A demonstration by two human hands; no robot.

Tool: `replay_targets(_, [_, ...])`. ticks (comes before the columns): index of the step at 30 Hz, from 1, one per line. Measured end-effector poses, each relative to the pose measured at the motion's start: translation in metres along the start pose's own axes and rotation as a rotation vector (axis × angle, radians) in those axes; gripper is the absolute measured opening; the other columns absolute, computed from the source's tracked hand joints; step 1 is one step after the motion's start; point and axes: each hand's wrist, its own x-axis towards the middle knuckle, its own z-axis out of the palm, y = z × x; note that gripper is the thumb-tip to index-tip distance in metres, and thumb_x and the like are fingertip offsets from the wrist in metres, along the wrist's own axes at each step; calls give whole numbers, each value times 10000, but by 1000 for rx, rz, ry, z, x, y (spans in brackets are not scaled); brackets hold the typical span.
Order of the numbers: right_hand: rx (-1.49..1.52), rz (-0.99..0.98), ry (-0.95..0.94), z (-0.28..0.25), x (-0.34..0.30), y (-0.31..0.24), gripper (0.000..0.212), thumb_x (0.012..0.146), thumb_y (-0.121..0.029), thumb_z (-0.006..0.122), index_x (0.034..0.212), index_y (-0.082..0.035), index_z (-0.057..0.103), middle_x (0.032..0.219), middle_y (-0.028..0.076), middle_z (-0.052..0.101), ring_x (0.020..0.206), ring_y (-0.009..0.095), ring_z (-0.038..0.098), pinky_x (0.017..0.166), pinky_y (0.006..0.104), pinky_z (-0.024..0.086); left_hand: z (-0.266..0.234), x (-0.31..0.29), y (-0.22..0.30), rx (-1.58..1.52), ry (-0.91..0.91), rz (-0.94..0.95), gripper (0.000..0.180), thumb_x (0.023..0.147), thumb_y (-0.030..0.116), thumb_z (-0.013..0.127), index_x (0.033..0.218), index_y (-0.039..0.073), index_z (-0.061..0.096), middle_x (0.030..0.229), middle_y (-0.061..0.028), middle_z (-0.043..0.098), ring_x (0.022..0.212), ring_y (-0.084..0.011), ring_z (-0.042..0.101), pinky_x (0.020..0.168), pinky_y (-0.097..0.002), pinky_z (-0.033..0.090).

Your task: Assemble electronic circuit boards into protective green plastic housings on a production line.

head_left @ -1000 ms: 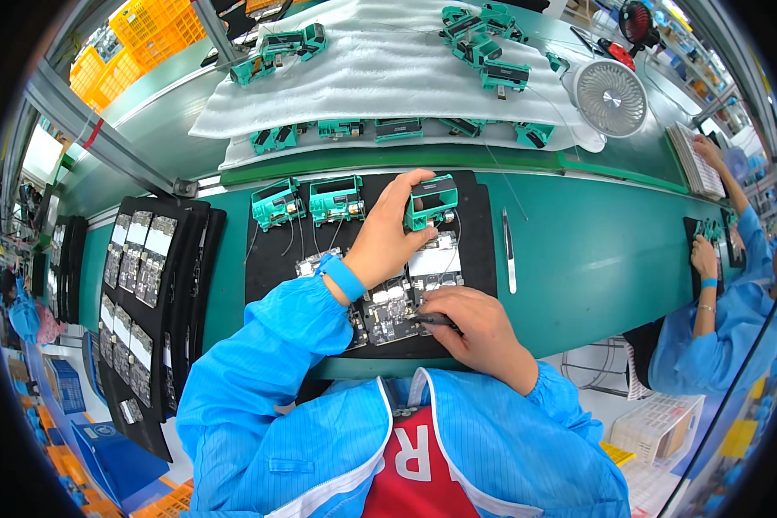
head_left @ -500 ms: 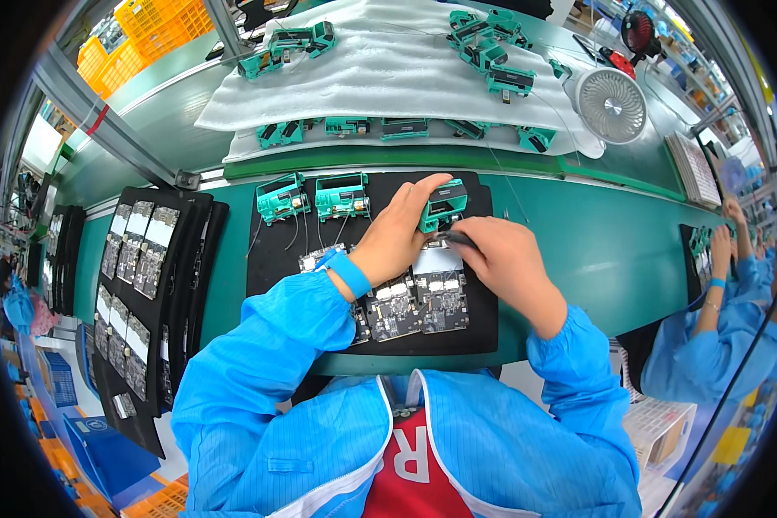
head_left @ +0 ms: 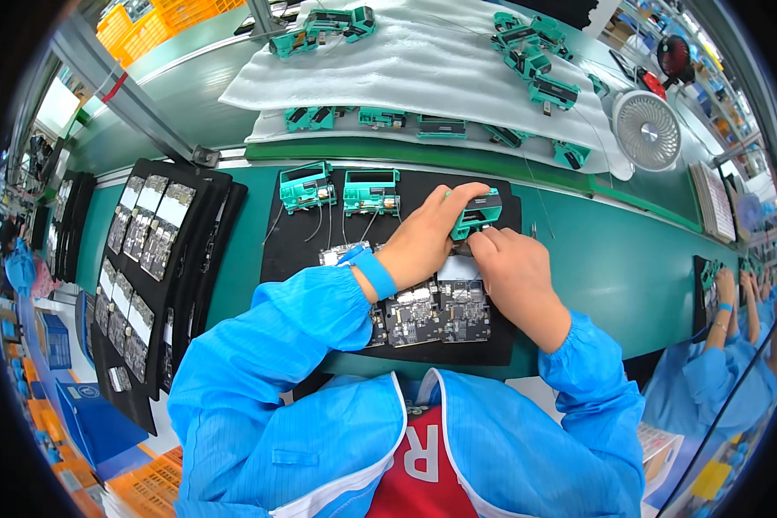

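My left hand (head_left: 410, 242), with a blue band at the wrist, grips a teal plastic housing (head_left: 477, 213) that has a dark panel. The fingers of my right hand (head_left: 520, 274) are pinched together at the near edge of that housing. What they hold is hidden behind the fingers. Beneath both hands, several circuit boards (head_left: 464, 312) with white areas lie in a row on a black mat (head_left: 276, 250). Two more teal housings, the left one (head_left: 306, 186) and the right one (head_left: 371, 192), stand at the mat's far edge with thin wires trailing from them.
To the left, black trays (head_left: 134, 285) carry several circuit boards. Across the green bench, white foam sheets (head_left: 406, 60) hold several teal housings. A white fan (head_left: 647, 129) stands at the far right. A co-worker's hands (head_left: 723, 293) are at the right edge.
My right hand has turned and closed in under the housing; the dark tool it held no longer shows plainly. My left hand keeps its grip. The whole view has shifted slightly.
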Motion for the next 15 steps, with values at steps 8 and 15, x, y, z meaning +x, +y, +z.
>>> replay_targets(8, [26,72,108,-4,-8,1,244,711,-94,750,934,-105,651,887,33,645,815,240,636,669,381,518,5,-2,-4,168,141,178,814,783,3,746,1493,154,378,1230,-218,510,1170,-449,517,974,-490,465])
replay_targets(15, [-14,3,101,0,-5,1,225,714,-22,723,918,-29,627,1218,136,665,1119,327,624,887,406,543,-75,1,14,473,419,280,534,858,249,716,1339,60,584,1155,-190,648,1123,-382,572,979,-480,460])
